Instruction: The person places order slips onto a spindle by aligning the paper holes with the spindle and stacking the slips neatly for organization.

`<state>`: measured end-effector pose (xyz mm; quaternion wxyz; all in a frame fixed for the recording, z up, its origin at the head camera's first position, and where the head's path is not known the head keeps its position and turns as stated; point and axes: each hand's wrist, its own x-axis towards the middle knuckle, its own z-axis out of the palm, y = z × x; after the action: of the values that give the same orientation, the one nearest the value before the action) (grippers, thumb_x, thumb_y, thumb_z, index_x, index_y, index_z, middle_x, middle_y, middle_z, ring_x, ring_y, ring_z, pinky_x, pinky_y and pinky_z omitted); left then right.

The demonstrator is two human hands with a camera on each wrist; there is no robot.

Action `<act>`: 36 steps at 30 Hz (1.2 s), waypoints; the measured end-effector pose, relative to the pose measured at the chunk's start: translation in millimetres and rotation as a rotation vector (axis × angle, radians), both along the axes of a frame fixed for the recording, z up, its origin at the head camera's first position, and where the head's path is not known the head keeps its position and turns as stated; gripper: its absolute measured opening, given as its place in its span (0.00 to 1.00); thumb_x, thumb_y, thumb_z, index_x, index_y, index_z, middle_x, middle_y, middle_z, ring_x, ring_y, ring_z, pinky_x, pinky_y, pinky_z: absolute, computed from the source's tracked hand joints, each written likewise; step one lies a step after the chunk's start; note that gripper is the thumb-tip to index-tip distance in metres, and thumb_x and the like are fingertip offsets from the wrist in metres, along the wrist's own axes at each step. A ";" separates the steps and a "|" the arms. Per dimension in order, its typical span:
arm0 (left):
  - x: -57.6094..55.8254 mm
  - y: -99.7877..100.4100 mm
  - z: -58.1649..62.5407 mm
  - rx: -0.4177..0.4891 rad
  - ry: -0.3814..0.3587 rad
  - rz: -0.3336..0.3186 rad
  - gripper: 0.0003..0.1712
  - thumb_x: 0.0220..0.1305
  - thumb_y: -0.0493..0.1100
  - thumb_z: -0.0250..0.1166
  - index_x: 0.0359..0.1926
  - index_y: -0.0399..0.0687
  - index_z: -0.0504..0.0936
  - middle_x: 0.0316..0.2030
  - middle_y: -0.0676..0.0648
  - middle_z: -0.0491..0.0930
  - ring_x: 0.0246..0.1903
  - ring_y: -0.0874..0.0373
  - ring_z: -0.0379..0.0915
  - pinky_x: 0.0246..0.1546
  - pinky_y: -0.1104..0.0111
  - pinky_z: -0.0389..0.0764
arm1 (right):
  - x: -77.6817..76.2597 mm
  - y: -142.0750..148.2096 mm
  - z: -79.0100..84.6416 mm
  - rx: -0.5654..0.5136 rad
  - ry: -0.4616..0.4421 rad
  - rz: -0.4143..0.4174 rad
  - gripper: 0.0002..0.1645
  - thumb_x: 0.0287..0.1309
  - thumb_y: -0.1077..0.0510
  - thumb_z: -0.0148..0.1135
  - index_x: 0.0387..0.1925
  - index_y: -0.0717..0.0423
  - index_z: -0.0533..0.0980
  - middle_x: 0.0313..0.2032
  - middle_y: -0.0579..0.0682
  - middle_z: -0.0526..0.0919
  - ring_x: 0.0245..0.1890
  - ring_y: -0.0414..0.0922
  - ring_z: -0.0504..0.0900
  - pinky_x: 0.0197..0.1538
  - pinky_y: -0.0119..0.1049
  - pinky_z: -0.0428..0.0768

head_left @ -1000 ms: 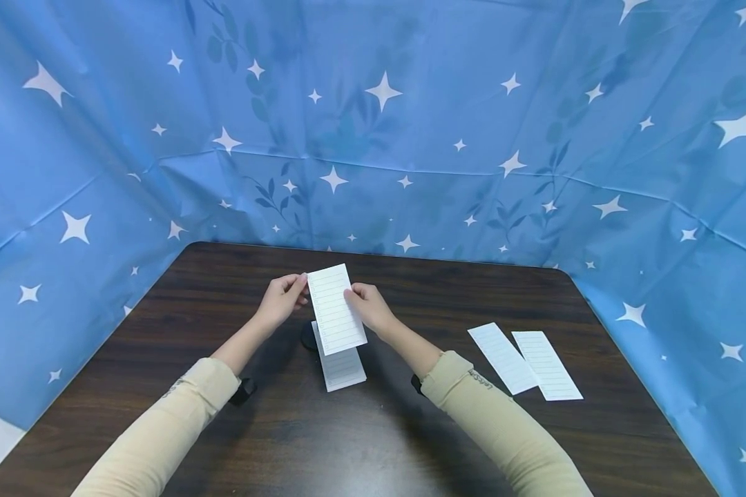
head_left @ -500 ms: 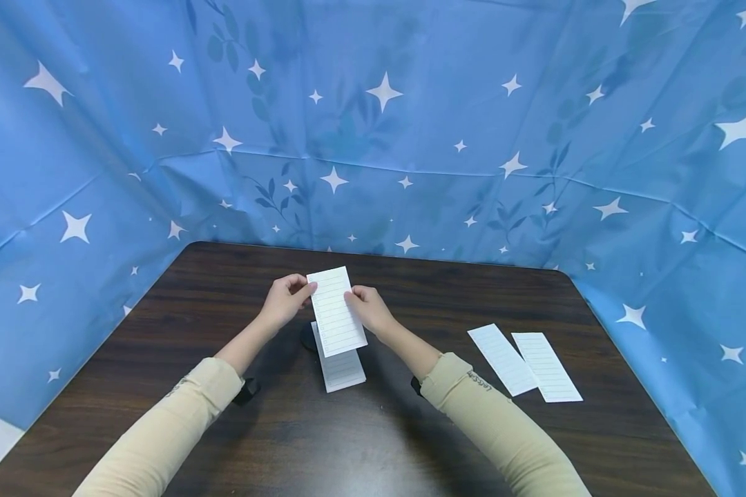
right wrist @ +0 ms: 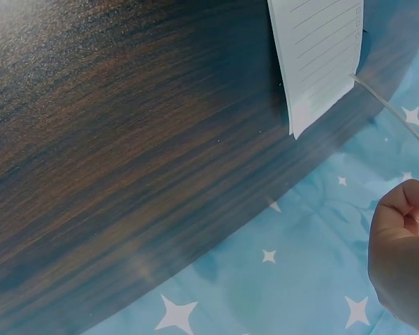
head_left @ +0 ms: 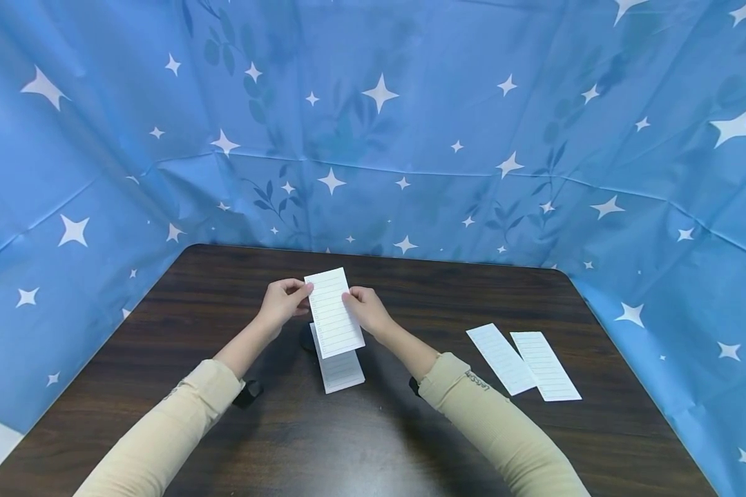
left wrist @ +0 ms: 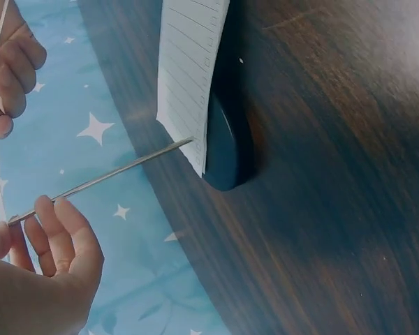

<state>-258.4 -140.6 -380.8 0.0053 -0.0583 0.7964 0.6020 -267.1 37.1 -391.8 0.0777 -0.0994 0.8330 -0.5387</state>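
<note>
My left hand pinches the upper left corner of a white lined card, its thumb on the front. My right hand grips the card's right edge, thumb also in front. In the left wrist view the card appears edge-on. A thin, straight, metallic-looking strand runs from the left fingertips down to the corner of a stack of lined cards below. That stack leans on a dark rounded object; the held card partly covers it in the head view. I cannot tell whether the strand is cord or wire.
Two more lined cards lie to the right on the dark wood table: a left one and a right one, their lower corners close together. A blue star-patterned curtain hangs behind the table's far edge.
The left thumb has shifted from beside the card's corner onto its front face. The held card has lowered very slightly, while the right hand keeps nearly the same place.
</note>
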 end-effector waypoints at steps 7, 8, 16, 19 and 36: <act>-3.4 -1.2 0.1 0.074 -0.094 -0.001 0.18 0.70 0.45 0.54 0.50 0.33 0.75 0.34 0.50 0.74 0.27 0.66 0.74 0.33 0.73 0.82 | -0.7 -0.7 0.6 0.001 0.006 -0.011 0.18 0.70 0.57 0.45 0.42 0.66 0.77 0.32 0.57 0.78 0.27 0.41 0.71 0.28 0.27 0.67; -3.6 -1.5 0.3 0.078 -0.101 -0.003 0.18 0.70 0.45 0.54 0.50 0.33 0.75 0.34 0.50 0.74 0.27 0.66 0.74 0.33 0.72 0.82 | -0.7 -0.7 0.5 0.002 0.006 -0.011 0.18 0.70 0.57 0.45 0.42 0.66 0.77 0.32 0.57 0.78 0.27 0.41 0.70 0.28 0.28 0.67; -5.4 -1.8 1.4 0.062 -0.104 -0.004 0.18 0.71 0.44 0.53 0.51 0.32 0.74 0.33 0.50 0.75 0.26 0.66 0.74 0.32 0.72 0.82 | -0.5 -2.0 -2.4 0.024 0.001 -0.006 0.17 0.70 0.56 0.46 0.40 0.66 0.76 0.26 0.52 0.73 0.25 0.41 0.68 0.27 0.28 0.65; -6.2 -1.6 -2.1 0.051 -0.106 -0.005 0.18 0.71 0.43 0.52 0.50 0.31 0.74 0.33 0.49 0.75 0.26 0.65 0.73 0.30 0.73 0.81 | -1.2 -2.3 -5.0 0.042 0.012 -0.007 0.17 0.70 0.56 0.46 0.39 0.66 0.76 0.23 0.50 0.70 0.24 0.41 0.67 0.26 0.28 0.65; -9.0 -7.1 -26.6 -0.091 -0.089 -0.006 0.14 0.68 0.41 0.55 0.46 0.32 0.76 0.35 0.43 0.78 0.31 0.61 0.77 0.40 0.61 0.83 | -1.9 8.7 -26.3 0.042 -0.043 0.038 0.11 0.66 0.60 0.53 0.38 0.67 0.75 0.16 0.46 0.64 0.15 0.40 0.62 0.20 0.28 0.63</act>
<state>-267.3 -147.7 -407.5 0.0398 -0.0829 0.8220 0.5620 -268.9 45.8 -418.1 0.1077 -0.1020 0.8402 -0.5215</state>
